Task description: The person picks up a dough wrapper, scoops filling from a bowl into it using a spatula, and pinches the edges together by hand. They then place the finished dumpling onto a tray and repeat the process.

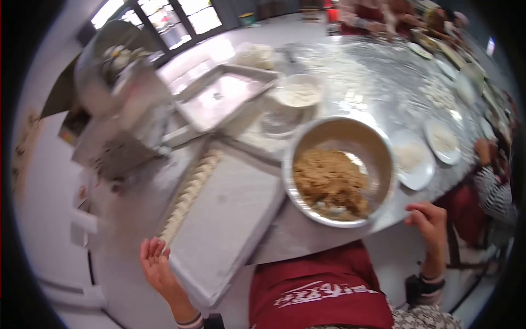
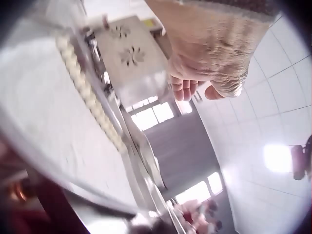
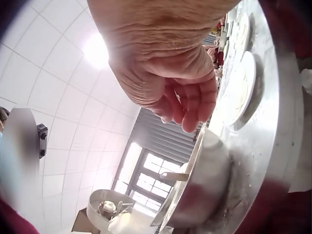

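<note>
A lined tray (image 1: 230, 203) lies on the metal table, with a row of pale dumpling-like pieces (image 1: 189, 197) along its left side; the left wrist view shows the same row (image 2: 87, 95). My left hand (image 1: 159, 268) is raised beside the tray's near left corner, fingers loosely bent and holding nothing. A metal bowl (image 1: 383, 137) of brown filling (image 1: 331, 178) stands right of the tray. Just right of the bowl hangs my right hand (image 1: 430, 225), fingers relaxed and empty; in the right wrist view it is above the bowl's outer wall (image 3: 209, 180), where a handle (image 3: 174, 176) sticks out over the rim.
Behind the tray stand an empty metal pan (image 1: 219, 98) and a white bowl of flour (image 1: 298, 92). Plates with white contents (image 1: 411, 159) lie right of the metal bowl. A machine (image 1: 120, 109) is at the left. Other people (image 1: 487, 186) are along the table's right side.
</note>
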{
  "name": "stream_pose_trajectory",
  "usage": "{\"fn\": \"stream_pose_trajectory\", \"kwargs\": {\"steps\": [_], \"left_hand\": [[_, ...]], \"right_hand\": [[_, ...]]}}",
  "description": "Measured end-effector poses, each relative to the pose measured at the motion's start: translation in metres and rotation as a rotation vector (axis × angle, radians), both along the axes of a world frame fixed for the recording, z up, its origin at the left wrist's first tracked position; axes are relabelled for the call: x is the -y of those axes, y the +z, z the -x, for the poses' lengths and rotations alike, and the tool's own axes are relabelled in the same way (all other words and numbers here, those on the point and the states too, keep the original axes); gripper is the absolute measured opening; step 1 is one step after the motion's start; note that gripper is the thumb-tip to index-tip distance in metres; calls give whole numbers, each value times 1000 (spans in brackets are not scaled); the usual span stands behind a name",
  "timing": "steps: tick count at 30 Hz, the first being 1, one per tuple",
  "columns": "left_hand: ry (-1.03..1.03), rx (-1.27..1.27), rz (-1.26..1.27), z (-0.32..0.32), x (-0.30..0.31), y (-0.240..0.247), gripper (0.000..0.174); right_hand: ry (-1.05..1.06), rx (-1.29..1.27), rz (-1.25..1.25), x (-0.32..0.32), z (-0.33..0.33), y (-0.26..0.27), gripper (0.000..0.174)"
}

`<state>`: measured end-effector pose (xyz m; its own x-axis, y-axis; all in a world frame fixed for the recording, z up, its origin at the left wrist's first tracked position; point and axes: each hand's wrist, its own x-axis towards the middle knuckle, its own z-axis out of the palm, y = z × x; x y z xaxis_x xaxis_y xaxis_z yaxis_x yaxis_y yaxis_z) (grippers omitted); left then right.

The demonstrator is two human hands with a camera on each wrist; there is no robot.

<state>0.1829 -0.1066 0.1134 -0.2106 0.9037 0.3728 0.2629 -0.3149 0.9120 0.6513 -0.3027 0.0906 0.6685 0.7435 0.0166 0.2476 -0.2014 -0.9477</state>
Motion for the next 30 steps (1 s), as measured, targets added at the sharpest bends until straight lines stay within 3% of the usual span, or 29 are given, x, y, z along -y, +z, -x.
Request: {"fn": "stream_pose_trajectory", "kwargs": {"steps": [6, 9, 11, 16, 19, 20, 23, 30], "left_hand": [[-660, 83, 113, -139, 19, -25, 38], [-843, 106, 170, -185, 22, -20, 34], [-978, 119, 200, -207, 21, -16, 30], [-1095, 128, 271, -228, 22, -22, 28], [-1116, 124, 347, -226, 24, -34, 26], [-1120, 129, 343, -226, 25, -37, 26], [-1046, 140, 465, -226, 30, -38, 25], [-1080, 138, 444, -227, 25, -44, 26]], "right_hand": [[-102, -135, -66, 36, -12, -34, 12], [-174, -138, -24, 46, -26, -53, 14], [-282, 147, 47, 40, -42, -61, 19], [-373, 518, 26, -22, -103, -88, 19], [-416, 582, 105, -58, -140, -101, 16], [-419, 588, 104, -65, -148, -101, 16], [-373, 513, 432, -82, -159, -93, 18], [-369, 510, 573, -88, -164, -85, 18]]}}
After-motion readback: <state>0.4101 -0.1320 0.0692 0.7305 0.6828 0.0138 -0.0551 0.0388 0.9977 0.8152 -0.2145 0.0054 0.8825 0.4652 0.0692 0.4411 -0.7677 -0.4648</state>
